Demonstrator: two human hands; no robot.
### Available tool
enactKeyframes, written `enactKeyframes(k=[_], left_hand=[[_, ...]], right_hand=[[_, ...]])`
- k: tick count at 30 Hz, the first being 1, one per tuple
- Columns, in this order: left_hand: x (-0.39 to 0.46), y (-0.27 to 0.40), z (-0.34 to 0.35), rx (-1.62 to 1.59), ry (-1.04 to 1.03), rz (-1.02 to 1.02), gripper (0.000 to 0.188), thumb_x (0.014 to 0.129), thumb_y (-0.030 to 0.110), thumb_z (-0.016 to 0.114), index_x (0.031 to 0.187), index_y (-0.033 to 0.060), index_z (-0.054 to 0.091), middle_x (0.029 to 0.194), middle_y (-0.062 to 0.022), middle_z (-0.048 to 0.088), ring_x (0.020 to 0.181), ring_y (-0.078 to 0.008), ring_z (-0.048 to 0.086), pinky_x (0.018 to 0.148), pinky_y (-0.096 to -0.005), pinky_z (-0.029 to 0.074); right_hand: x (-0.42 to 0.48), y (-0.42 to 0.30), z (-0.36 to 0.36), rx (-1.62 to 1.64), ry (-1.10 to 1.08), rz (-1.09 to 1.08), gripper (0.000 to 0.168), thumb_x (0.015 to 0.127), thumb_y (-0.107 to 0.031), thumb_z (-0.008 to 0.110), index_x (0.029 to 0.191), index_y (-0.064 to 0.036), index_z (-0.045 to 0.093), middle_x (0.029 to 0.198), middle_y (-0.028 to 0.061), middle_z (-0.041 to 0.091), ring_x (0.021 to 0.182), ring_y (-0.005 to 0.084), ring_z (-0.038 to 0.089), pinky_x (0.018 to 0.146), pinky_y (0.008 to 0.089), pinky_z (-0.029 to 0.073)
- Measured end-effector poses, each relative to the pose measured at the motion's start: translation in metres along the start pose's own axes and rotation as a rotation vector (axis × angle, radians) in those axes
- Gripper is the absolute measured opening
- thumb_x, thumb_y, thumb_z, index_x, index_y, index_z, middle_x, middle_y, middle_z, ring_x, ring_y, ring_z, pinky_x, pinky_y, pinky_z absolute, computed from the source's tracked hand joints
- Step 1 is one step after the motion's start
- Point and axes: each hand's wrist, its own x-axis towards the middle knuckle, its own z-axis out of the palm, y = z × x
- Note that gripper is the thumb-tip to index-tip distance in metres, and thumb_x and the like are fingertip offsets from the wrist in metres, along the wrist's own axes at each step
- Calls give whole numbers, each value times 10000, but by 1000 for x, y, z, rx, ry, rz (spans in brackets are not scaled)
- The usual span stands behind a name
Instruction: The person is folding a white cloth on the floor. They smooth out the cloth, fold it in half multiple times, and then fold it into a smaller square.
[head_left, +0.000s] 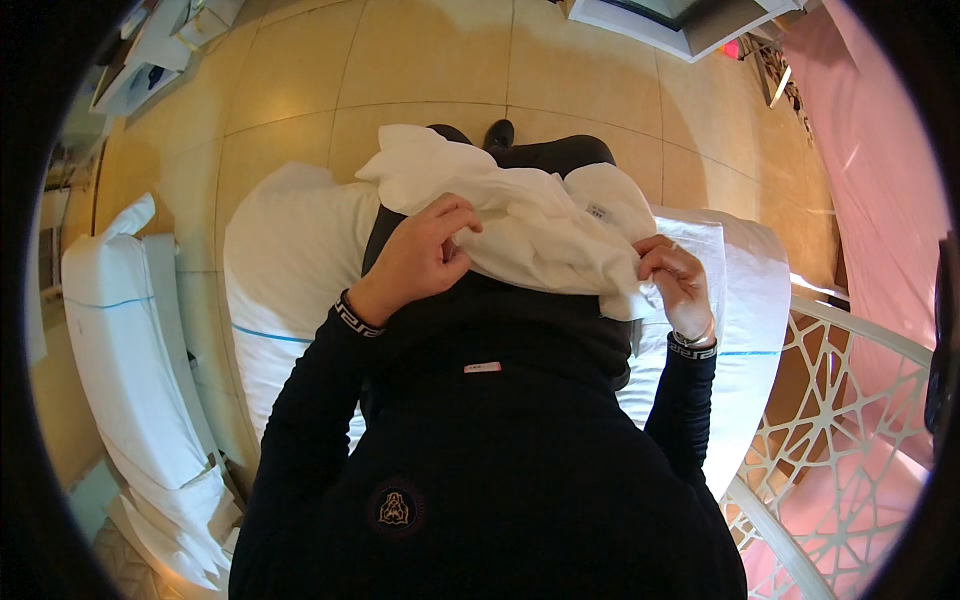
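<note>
Across my lap lies a bunched white cloth (540, 225), with a small printed label (598, 211) showing on its right part. My left hand (424, 255) pinches the near left edge of this cloth between thumb and fingers. At the cloth's right end, my right hand (676, 281) grips a gathered corner, and a ring shows on one finger. Both hands are just above my thighs, roughly level with each other. Folds hide most of the cloth's shape, so I cannot tell whether it is a garment. I sit on a bed covered with a white sheet (292, 240) that has a blue stripe.
A second white-covered bed (112, 337) stands to my left. On the right are a white lattice panel (829, 405) and a pink curtain (870, 172). White furniture (694, 45) stands on the tiled floor (427, 60) ahead, and a white cabinet (139, 82) at far left.
</note>
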Motion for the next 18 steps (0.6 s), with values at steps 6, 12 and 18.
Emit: enactKeyframes(k=[6, 12, 18], left_hand=[[41, 13, 35, 234, 307, 322, 357, 803, 44, 681, 1157, 69, 641, 1286, -127, 592, 978, -306, 617, 863, -401, 510], [63, -6, 45, 353, 172, 429, 236, 816, 52, 683, 1051, 39, 661, 1103, -110, 657, 1032, -316, 598, 901, -413, 474], [37, 34, 5, -229, 316, 128, 70, 912, 38, 654, 972, 5, 636, 857, -66, 652, 776, -184, 608, 707, -277, 474]], right_hand=[[7, -26, 29, -210, -89, 95, 174, 838, -97, 729, 981, -9, 689, 807, 58, 634, 728, 162, 607, 678, 293, 499], [6, -29, 34, -327, -199, 117, 326, 815, -68, 792, 1124, -23, 696, 798, 45, 657, 684, 130, 614, 643, 262, 514], [3, -8, 31, 489, 326, 7, 181, 917, 94, 640, 1072, 6, 672, 940, 27, 695, 832, 75, 616, 757, 200, 478]])
